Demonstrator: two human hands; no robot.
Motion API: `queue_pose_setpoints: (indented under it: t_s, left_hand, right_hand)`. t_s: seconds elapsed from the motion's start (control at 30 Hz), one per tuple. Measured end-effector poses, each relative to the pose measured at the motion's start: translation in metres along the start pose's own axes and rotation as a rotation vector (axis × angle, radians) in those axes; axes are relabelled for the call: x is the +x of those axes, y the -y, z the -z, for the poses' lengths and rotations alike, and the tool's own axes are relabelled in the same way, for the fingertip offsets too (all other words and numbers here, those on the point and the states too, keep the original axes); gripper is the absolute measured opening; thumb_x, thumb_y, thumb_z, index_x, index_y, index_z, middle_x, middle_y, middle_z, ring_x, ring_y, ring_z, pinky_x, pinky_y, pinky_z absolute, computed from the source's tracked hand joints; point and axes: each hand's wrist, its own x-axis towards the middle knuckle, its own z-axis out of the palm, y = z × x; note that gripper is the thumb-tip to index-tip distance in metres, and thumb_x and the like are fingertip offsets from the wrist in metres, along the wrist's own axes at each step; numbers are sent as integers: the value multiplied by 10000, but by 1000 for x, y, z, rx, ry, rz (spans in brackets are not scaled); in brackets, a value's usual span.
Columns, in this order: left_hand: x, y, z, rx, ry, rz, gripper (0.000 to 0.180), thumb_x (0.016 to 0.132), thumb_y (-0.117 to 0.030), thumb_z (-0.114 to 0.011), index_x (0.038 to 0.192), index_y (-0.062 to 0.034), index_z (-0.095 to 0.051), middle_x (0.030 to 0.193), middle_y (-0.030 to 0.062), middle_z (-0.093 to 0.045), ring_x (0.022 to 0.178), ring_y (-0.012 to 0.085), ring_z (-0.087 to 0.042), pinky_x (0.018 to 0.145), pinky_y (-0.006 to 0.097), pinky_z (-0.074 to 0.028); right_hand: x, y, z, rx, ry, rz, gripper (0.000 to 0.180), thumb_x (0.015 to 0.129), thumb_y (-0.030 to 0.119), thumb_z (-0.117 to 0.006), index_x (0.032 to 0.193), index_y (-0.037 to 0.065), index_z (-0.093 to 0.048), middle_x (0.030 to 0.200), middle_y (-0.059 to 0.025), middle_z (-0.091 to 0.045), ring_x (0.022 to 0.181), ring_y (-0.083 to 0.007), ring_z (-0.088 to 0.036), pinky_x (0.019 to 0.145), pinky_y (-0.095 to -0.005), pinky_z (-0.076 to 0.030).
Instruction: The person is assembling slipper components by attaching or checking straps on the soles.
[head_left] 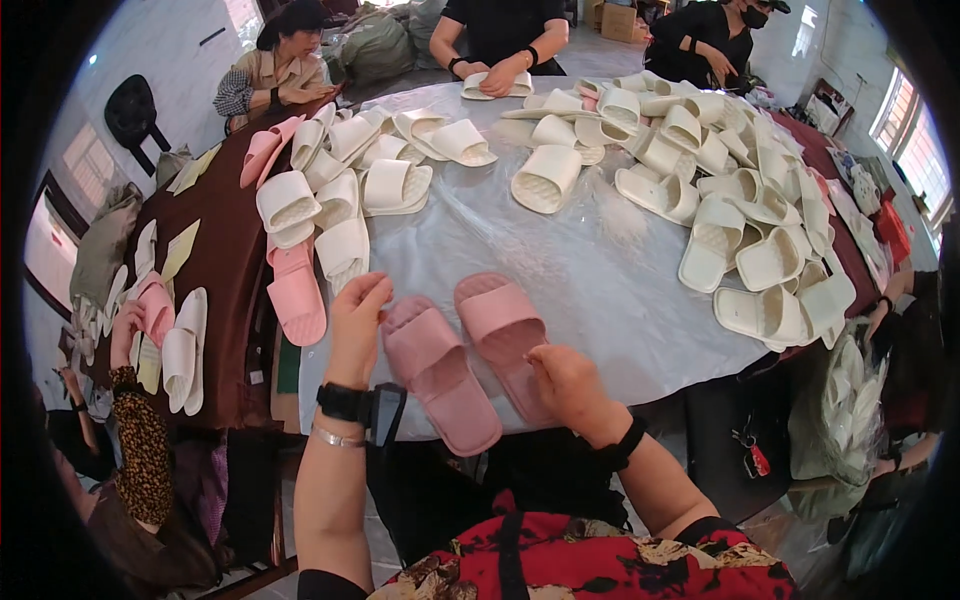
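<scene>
Fingers (375, 290) (left hand (358, 325)) touch pink slipper (440, 375).

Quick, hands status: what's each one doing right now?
Left hand: fingers curled on the edge of the left pink slipper.
Right hand: closed, resting on the heel end of the right pink slipper.

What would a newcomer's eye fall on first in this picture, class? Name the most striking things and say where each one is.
First, the pair of pink slippers lying side by side at the near edge of the round table, with the left hand touching one and the right hand at the other. Next, the heaps of cream slippers along the table's far and right sides.
</scene>
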Motion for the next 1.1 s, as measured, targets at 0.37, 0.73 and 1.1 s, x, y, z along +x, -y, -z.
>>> queue_pose_setpoints:
  t_s: [0.37, 0.73, 1.1]
  left_hand:
    - [46, 56, -79, 643, 365, -66, 257, 803, -142, -675, 976, 47, -652, 874, 150, -689, 791, 214, -655, 714, 300, -512]
    - [13, 31, -94, 578, 842, 367, 301, 923, -309, -558, 972, -31, -661, 766, -32, -582, 662, 78, -502, 555, 239, -399]
    - [-8, 16, -102, 659, 715, 328, 373, 936, -279, -511, 1099, 36, -627, 992, 97, -660, 878, 179, -584, 769, 315, -469]
  right_hand:
    - [9, -16, 1, -43, -11, -17, 172, 777, 24, -600, 949, 17, -586, 819, -173, -637, 757, -347, -621, 663, -423, -504]
    - [10, -13, 13, -337, 306, -158, 106, 797, 127, -562, 829, 29, -584, 788, -179, -627, 765, -350, -613, 646, -454, -495]
    - [8, 9, 22, -147, 200, -277, 94, 793, 87, -558, 846, 16, -589, 759, -213, -603, 719, -403, -593, 645, -479, -481]
